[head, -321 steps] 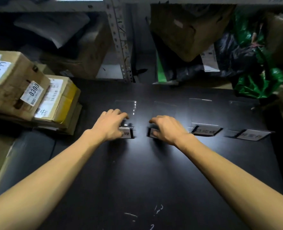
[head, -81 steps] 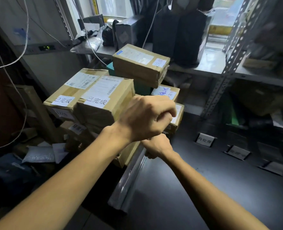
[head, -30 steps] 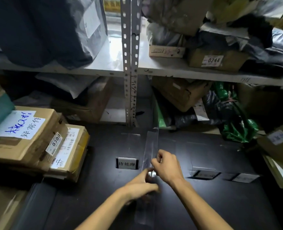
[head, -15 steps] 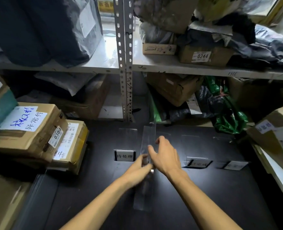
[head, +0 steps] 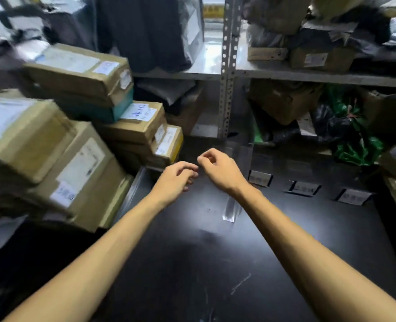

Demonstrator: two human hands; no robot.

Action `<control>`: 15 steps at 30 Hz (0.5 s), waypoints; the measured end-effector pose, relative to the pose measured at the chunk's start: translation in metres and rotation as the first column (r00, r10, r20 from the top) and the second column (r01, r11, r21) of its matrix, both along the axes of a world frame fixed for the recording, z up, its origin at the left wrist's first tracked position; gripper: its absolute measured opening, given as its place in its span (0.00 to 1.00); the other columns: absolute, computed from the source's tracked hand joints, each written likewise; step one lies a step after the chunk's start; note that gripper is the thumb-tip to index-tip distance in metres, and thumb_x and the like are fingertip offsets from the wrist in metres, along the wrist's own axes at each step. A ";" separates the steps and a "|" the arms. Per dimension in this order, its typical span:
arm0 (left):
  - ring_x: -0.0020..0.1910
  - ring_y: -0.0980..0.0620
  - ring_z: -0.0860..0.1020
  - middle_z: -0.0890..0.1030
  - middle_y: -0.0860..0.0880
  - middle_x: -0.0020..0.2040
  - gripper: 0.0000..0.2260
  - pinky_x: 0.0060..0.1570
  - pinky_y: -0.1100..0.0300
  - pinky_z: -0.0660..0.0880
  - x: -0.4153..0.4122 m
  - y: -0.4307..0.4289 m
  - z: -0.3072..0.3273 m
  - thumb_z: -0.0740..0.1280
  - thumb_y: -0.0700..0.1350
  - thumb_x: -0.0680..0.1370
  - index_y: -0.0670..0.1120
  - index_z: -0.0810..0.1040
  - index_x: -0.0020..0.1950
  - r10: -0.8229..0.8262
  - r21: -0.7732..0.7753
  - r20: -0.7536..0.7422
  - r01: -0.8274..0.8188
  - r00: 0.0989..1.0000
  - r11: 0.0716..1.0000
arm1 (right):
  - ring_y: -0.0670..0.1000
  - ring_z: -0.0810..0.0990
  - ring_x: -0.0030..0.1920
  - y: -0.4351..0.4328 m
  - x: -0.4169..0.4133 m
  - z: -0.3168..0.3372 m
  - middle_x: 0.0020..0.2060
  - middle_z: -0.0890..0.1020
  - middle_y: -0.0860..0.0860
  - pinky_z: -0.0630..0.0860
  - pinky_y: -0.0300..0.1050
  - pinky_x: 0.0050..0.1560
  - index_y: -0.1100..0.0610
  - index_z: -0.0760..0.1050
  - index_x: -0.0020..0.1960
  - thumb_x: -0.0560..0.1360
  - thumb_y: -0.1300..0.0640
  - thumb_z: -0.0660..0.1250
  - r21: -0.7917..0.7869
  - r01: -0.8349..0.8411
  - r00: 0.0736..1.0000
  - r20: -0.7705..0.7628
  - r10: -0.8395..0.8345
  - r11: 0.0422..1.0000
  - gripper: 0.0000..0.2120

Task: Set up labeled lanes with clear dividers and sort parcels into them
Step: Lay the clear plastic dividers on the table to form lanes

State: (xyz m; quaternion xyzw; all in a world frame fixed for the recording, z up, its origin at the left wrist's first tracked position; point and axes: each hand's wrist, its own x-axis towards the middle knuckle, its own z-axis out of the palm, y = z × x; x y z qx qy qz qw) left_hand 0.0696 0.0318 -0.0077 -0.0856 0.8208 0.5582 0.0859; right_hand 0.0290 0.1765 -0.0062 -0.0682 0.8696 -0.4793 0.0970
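- Black table [head: 192, 263] fills the near ground. Pale scratch marks [head: 240, 284] at its near middle. Both bare forearms reach over it, away from the viewer.
- Left hand [head: 175, 180] is over the table's left part, palm down. Fingers loosely curled, nothing seen in them.
- Right hand [head: 219, 169] is just right of it and a little farther. The fingertips of the two hands are close together. Its fingers are curled with thumb and forefinger drawn near each other, and nothing shows between them. The frame is motion-blurred here.
- Clear divider [head: 231, 209] lies along the table, running near to far. Its near end shows just left of the right forearm; the middle is hidden under that wrist and hand. Neither hand touches it, as far as can be seen.
- Three label holders sit in a row to the right of the divider: left label holder [head: 259, 178], middle label holder [head: 305, 188], right label holder [head: 354, 196]. Their text is too blurred to read.
- Parcels are stacked left of the table. A large carton [head: 83, 177] is nearest, and a yellow-edged carton [head: 169, 142] is close to the table's far left corner. Farther up the stack, a teal box [head: 99, 110] lies under a flat carton [head: 80, 73]. No parcel lies in the lanes.
- Far side: a perforated shelf upright [head: 227, 66], a green bag [head: 357, 147] low at right, and a dark bag [head: 145, 31] on the shelf at upper left.
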 end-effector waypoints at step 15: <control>0.63 0.43 0.77 0.79 0.43 0.63 0.18 0.61 0.52 0.73 0.095 -0.180 -0.100 0.64 0.41 0.77 0.47 0.74 0.67 0.148 -0.469 0.207 -0.035 0.967 0.882 | 0.59 0.86 0.41 -0.209 0.075 -0.088 0.45 0.85 0.58 0.82 0.56 0.53 0.58 0.72 0.53 0.77 0.45 0.62 0.224 -0.212 0.944 0.297 0.140 0.951 0.17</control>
